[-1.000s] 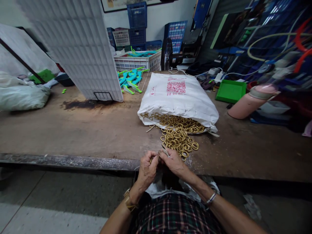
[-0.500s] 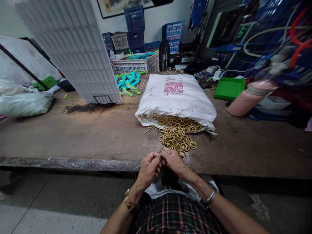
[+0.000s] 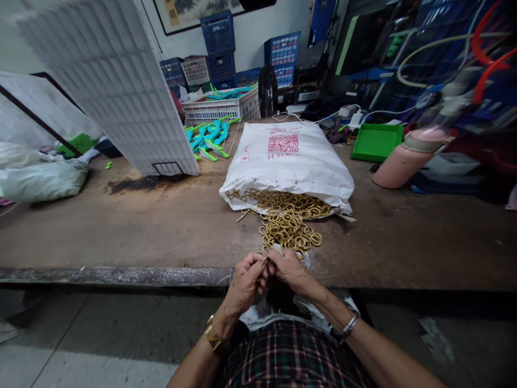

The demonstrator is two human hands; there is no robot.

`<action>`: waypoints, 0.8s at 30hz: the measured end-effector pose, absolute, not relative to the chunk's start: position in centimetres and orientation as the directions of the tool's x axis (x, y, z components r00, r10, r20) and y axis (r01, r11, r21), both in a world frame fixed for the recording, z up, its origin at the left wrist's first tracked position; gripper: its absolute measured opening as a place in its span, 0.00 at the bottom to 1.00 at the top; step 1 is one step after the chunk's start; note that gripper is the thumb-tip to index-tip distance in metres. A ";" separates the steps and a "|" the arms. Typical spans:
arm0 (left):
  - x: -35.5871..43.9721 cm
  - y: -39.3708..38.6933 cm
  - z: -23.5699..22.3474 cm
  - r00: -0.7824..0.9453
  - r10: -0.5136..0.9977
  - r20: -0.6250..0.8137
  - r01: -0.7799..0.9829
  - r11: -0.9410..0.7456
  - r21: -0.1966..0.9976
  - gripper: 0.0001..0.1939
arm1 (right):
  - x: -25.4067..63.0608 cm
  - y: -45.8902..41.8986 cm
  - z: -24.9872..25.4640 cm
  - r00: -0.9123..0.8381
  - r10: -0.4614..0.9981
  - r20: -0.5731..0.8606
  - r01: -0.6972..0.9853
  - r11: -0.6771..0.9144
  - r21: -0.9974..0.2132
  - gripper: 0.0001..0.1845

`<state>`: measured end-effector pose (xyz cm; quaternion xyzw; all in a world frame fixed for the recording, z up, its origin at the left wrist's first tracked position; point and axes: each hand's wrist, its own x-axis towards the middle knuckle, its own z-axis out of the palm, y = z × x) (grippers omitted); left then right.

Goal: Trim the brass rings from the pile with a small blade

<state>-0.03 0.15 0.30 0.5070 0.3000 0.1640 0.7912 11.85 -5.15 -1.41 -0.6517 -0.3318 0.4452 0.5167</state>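
My left hand [image 3: 247,274] and my right hand [image 3: 291,272] meet at the table's front edge, fingertips pinched together. Between them shows a small gold-coloured bit that looks like part of a ring [image 3: 265,259]; the fingers cover most of it. Something pale, perhaps a wrap, sits at the right hand's fingers [image 3: 278,249]. Just beyond the hands lies a pile of gold rings [image 3: 288,229], spilling from the open mouth of a white woven sack [image 3: 258,172] printed with a red code.
The brown table [image 3: 121,231] carries a white ribbed panel [image 3: 133,97] standing at left and a plastic bag [image 3: 44,172]. Turquoise-green hangers [image 3: 210,137], a green tray [image 3: 376,143] and a pink bottle [image 3: 399,164] surround the sack. A fan [image 3: 267,90] and crates [image 3: 220,67] stand behind.
The whole view has shifted slightly with the head. Both hands stay together in nearly the same pinch, with only slight finger movement. The rings and sack look unchanged.
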 end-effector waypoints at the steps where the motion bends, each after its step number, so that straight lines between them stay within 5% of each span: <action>1: 0.0 0.2 0.3 0.766 0.561 -0.314 0.045 0.440 0.897 0.16 | 11.9 -5.2 -1.4 0.380 0.892 -0.243 -0.028 -0.252 -0.967 0.21; 6: 0.3 0.1 0.2 0.743 0.573 -0.346 0.064 0.453 0.889 0.17 | 12.4 -5.1 -1.4 0.447 0.875 -0.184 0.079 -0.243 -0.967 0.18; 12: 0.7 0.2 0.1 0.684 0.638 -0.353 0.085 0.411 0.908 0.19 | 12.7 -6.0 -1.1 0.431 0.902 0.013 0.557 -0.254 -0.791 0.10; 16: 0.9 0.2 0.2 0.676 0.663 -0.322 0.094 0.355 0.930 0.17 | 12.4 -6.7 -1.2 0.299 0.954 -0.027 0.738 -0.249 -0.627 0.09; 24: 0.9 0.0 0.8 0.646 0.701 -0.303 0.167 0.257 0.952 0.16 | 12.3 -6.6 -0.5 0.285 0.949 -0.134 0.838 -0.314 -0.447 0.14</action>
